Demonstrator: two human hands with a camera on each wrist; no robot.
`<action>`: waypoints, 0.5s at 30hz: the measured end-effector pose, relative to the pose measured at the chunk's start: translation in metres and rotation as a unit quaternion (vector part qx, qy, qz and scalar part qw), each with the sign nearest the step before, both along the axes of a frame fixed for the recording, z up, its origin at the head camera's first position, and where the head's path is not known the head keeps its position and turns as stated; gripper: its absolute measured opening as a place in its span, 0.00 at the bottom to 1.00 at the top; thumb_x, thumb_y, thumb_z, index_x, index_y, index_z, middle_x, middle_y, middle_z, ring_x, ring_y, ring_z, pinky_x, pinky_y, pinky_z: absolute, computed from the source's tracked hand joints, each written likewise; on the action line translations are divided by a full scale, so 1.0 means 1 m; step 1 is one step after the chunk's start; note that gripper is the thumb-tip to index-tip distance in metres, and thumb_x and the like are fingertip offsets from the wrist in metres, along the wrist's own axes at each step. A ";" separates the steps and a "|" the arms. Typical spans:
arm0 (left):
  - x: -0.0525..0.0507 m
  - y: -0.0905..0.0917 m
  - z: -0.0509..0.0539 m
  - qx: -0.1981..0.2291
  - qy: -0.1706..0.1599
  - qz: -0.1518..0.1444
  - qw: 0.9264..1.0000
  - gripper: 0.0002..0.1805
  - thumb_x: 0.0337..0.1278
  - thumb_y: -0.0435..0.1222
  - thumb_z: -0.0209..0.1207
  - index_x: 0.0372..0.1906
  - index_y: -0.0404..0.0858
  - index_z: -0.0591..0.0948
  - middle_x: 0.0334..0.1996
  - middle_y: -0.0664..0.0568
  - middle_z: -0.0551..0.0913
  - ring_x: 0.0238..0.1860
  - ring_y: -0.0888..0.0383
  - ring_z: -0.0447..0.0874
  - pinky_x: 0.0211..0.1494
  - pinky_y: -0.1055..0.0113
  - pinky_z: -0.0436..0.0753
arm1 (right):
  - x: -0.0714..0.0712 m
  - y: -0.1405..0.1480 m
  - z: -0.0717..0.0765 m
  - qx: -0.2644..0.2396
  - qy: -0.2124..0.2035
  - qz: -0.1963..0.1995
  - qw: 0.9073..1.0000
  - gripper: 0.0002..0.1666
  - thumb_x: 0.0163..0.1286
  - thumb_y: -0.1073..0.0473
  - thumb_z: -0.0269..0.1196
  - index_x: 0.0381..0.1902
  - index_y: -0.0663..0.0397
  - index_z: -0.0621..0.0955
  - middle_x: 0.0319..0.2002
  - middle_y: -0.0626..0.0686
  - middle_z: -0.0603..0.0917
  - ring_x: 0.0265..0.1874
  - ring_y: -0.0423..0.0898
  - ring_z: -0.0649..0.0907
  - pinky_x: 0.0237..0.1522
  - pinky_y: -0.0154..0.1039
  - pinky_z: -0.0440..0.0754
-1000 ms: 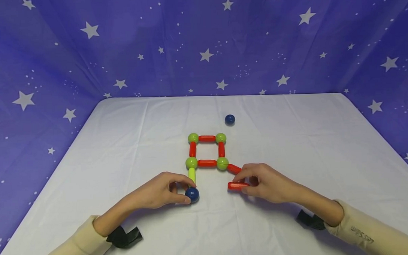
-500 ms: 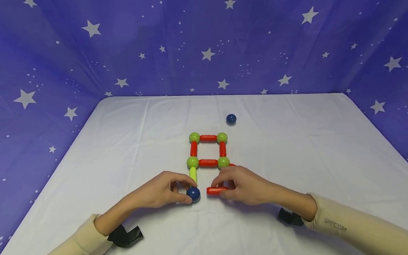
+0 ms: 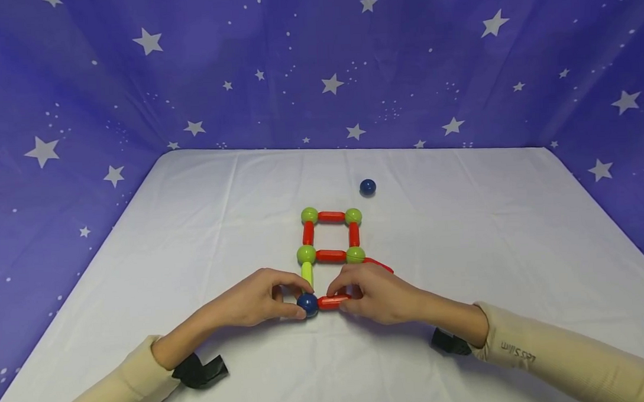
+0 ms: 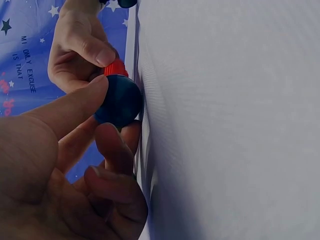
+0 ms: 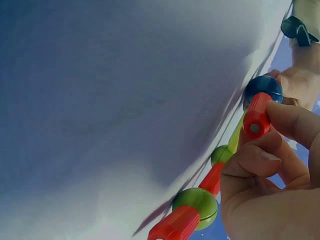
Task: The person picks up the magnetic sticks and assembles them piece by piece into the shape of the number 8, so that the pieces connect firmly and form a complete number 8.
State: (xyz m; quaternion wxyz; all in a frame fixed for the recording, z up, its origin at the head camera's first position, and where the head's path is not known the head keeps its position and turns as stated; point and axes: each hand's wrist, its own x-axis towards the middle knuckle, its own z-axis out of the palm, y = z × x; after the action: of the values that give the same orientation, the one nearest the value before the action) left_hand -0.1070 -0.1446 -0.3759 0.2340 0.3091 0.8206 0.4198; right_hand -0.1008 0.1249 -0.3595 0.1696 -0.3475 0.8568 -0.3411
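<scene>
My left hand (image 3: 262, 298) pinches a dark blue ball (image 3: 307, 305) between thumb and fingers on the tabletop. Pinched in my right hand (image 3: 381, 293) is a red rod (image 3: 332, 302), whose left end meets the ball. In the right wrist view the rod's free end (image 5: 255, 128) faces the camera, showing a grey tip. A yellow-green rod (image 3: 307, 275) runs from the blue ball up to a green ball (image 3: 306, 254). That ball is one corner of a square of red rods and green balls. Another red rod (image 3: 380, 265) slants out from the lower right green ball (image 3: 355, 255), partly behind my right hand.
A second blue ball (image 3: 367, 187) lies alone behind the square. White cloth (image 3: 221, 222) covers the table, and a purple star-printed curtain (image 3: 275, 66) hangs behind it. Black straps (image 3: 200, 371) show at both wrists.
My right hand has moved left with the red rod, bringing its end from a gap away up against the blue ball. The left hand has kept its hold on the ball.
</scene>
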 end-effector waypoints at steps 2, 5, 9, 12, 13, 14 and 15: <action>0.000 0.000 0.000 -0.005 0.000 0.002 1.000 0.16 0.56 0.43 0.70 0.50 0.49 0.85 0.38 0.64 0.84 0.22 0.63 0.74 0.29 0.69 0.74 | 0.000 0.000 0.000 0.003 -0.003 0.002 1.000 0.13 0.63 0.64 0.68 0.44 0.44 0.87 0.33 0.37 0.79 0.28 0.37 0.75 0.31 0.35 0.74; 0.000 0.000 0.001 -0.010 0.000 0.002 1.000 0.16 0.57 0.43 0.70 0.51 0.50 0.85 0.39 0.65 0.84 0.22 0.63 0.74 0.29 0.69 0.73 | 0.001 0.000 -0.001 0.004 -0.007 0.005 1.000 0.12 0.63 0.63 0.69 0.44 0.44 0.87 0.33 0.36 0.79 0.29 0.37 0.75 0.31 0.35 0.75; 0.001 0.000 0.001 -0.007 0.002 -0.002 1.000 0.16 0.57 0.43 0.69 0.51 0.49 0.85 0.39 0.63 0.84 0.22 0.63 0.73 0.28 0.70 0.72 | 0.001 0.001 -0.001 0.001 -0.008 0.007 1.000 0.11 0.63 0.62 0.70 0.44 0.44 0.87 0.33 0.36 0.79 0.28 0.36 0.75 0.31 0.34 0.75; 0.001 0.000 0.001 -0.003 0.002 -0.005 1.000 0.17 0.57 0.43 0.69 0.51 0.47 0.85 0.38 0.61 0.83 0.22 0.63 0.72 0.27 0.70 0.71 | 0.001 0.001 -0.001 0.005 -0.007 0.005 1.000 0.11 0.63 0.61 0.70 0.44 0.44 0.88 0.33 0.35 0.79 0.29 0.37 0.76 0.31 0.34 0.75; 0.001 0.000 0.001 -0.005 0.000 -0.004 1.000 0.17 0.57 0.43 0.69 0.51 0.47 0.85 0.38 0.62 0.83 0.21 0.63 0.72 0.27 0.70 0.71 | 0.001 0.001 -0.001 0.007 -0.007 0.004 1.000 0.11 0.63 0.61 0.70 0.44 0.44 0.88 0.33 0.35 0.79 0.29 0.37 0.76 0.31 0.34 0.75; 0.001 0.000 0.001 -0.005 0.000 -0.004 1.000 0.17 0.57 0.43 0.69 0.51 0.47 0.85 0.37 0.62 0.83 0.21 0.63 0.72 0.27 0.70 0.71 | 0.001 0.001 -0.001 0.007 -0.006 0.002 1.000 0.11 0.63 0.61 0.70 0.44 0.44 0.87 0.33 0.35 0.79 0.29 0.37 0.76 0.32 0.35 0.75; 0.001 0.000 0.001 -0.006 -0.001 -0.004 1.000 0.16 0.57 0.43 0.69 0.51 0.48 0.85 0.37 0.62 0.83 0.21 0.63 0.72 0.27 0.70 0.71 | 0.001 0.002 -0.002 0.005 -0.005 0.002 1.000 0.12 0.63 0.60 0.70 0.44 0.43 0.87 0.34 0.35 0.80 0.29 0.37 0.76 0.32 0.35 0.76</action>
State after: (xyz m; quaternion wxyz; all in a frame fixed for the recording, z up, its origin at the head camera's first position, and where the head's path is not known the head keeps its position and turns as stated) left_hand -0.1061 -0.1443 -0.3751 0.2382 0.3109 0.8216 0.4142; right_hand -0.0997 0.1266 -0.3610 0.1762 -0.3467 0.8569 -0.3384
